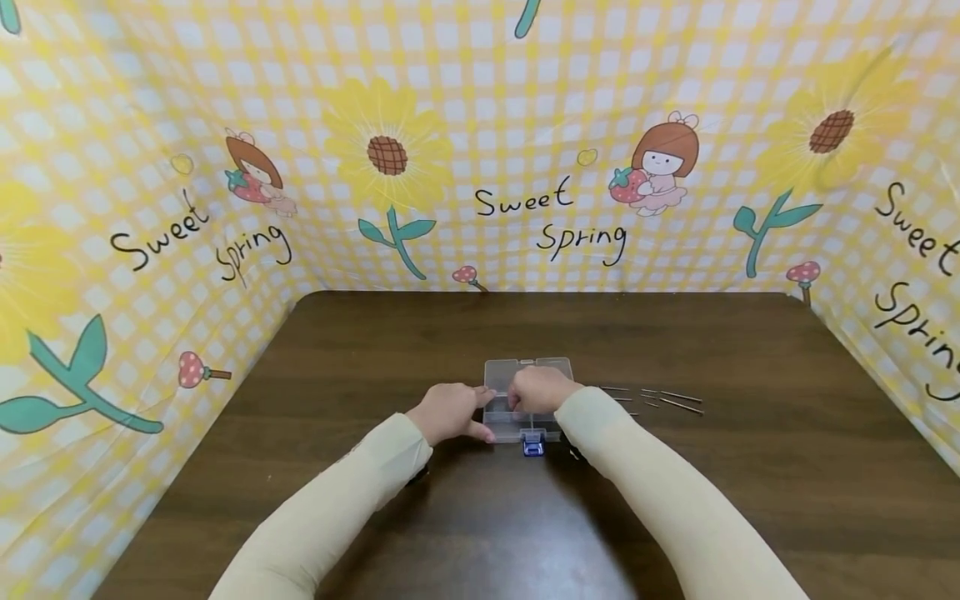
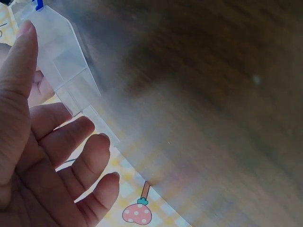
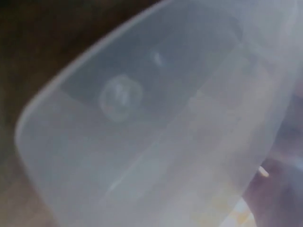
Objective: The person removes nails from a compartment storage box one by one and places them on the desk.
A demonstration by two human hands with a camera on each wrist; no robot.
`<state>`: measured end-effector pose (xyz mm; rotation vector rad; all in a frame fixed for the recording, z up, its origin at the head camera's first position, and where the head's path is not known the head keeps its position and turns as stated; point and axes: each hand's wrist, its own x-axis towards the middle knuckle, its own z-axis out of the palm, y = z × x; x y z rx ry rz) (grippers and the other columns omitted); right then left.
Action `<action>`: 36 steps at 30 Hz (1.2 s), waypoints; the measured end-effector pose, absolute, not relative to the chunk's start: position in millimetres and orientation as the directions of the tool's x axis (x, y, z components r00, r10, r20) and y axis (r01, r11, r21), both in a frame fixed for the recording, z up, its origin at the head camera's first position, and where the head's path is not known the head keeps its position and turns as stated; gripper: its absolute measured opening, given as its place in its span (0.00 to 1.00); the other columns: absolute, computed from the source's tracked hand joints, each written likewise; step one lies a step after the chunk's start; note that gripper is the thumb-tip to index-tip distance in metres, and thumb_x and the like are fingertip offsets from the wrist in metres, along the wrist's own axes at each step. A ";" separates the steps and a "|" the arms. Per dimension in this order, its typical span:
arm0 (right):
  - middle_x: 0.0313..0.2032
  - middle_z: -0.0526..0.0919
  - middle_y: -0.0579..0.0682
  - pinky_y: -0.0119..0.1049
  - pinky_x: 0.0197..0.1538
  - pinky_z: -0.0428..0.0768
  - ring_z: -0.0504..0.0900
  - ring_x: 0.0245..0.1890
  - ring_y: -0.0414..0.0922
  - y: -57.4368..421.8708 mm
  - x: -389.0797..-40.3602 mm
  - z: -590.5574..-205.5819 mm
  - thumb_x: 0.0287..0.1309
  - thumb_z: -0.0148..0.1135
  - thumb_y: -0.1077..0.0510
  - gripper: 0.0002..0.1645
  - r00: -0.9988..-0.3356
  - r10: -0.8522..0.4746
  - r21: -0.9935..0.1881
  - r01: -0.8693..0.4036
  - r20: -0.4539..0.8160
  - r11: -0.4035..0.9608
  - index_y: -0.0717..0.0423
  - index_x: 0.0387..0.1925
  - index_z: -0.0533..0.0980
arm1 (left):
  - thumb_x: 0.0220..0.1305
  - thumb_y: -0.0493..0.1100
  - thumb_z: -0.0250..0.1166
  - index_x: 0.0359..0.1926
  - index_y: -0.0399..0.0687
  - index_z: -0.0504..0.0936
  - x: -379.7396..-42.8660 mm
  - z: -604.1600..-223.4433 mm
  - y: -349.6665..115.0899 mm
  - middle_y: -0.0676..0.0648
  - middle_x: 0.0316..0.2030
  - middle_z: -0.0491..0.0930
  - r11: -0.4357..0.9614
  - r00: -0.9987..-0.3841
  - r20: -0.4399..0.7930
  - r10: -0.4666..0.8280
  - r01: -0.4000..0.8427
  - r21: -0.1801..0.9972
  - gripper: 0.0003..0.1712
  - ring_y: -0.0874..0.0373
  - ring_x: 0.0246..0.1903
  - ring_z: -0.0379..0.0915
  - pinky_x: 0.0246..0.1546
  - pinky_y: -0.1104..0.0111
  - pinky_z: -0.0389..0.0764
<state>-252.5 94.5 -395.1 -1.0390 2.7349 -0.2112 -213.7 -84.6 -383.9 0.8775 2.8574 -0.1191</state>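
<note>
A clear plastic box (image 1: 506,427) with dividers stands on the table, its lid raised and a blue latch (image 1: 533,447) at its front. My left hand (image 1: 450,411) holds the box's left side, thumb at the front corner and a fingertip farther back. In the left wrist view, the box (image 2: 64,56) lies beside the thumb and index finger, the other fingers loosely bent. Over the compartments, my right hand (image 1: 542,388) reaches down with bent fingers; I cannot tell whether they pinch anything. Clear, blurred plastic (image 3: 142,123) fills most of the right wrist view.
Several thin metal rods (image 1: 681,397) of differing lengths lie on the brown table (image 1: 420,333) to the right of the box, some partly behind the right sleeve (image 1: 637,450). A yellow checked cloth (image 1: 465,125) with printed flowers hangs round the back and sides.
</note>
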 end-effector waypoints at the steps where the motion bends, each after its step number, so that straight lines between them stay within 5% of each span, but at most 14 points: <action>1: 0.27 0.83 0.41 0.38 0.36 0.79 0.79 0.28 0.39 95.3 -253.6 -394.2 0.54 0.67 0.62 0.06 -0.729 -0.671 -0.210 -0.640 -0.137 0.739 0.50 0.24 0.83 | 0.48 0.66 0.67 0.64 0.50 0.74 -214.7 -383.0 -84.1 0.48 0.60 0.75 0.826 -0.818 -0.163 0.551 0.563 -0.037 0.44 0.50 0.46 0.80 0.31 0.62 0.81; 12: 0.22 0.79 0.41 0.32 0.29 0.73 0.71 0.22 0.38 93.1 -256.7 -379.8 0.55 0.64 0.64 0.10 -0.734 -0.630 -0.318 -0.552 -0.254 0.771 0.52 0.21 0.82 | 0.49 0.62 0.69 0.62 0.43 0.75 -217.9 -383.1 -83.3 0.44 0.58 0.76 0.796 -0.784 -0.151 0.602 0.604 0.035 0.43 0.49 0.45 0.80 0.41 0.61 0.80; 16: 0.24 0.80 0.41 0.33 0.29 0.74 0.72 0.23 0.38 93.8 -257.2 -376.9 0.57 0.62 0.64 0.10 -0.732 -0.614 -0.315 -0.532 -0.295 0.786 0.51 0.23 0.83 | 0.49 0.63 0.69 0.61 0.42 0.76 -219.3 -383.8 -82.2 0.44 0.56 0.78 0.777 -0.768 -0.139 0.625 0.629 0.019 0.43 0.49 0.41 0.81 0.38 0.60 0.81; 36: 0.27 0.82 0.44 0.30 0.27 0.73 0.74 0.22 0.37 115.5 -261.3 -362.3 0.59 0.62 0.60 0.06 -0.716 -0.643 -0.384 -0.532 -0.272 0.755 0.56 0.30 0.84 | 0.48 0.64 0.69 0.61 0.43 0.76 -219.1 -383.2 -82.4 0.44 0.56 0.77 0.787 -0.780 -0.134 0.612 0.617 0.002 0.44 0.49 0.45 0.80 0.40 0.59 0.81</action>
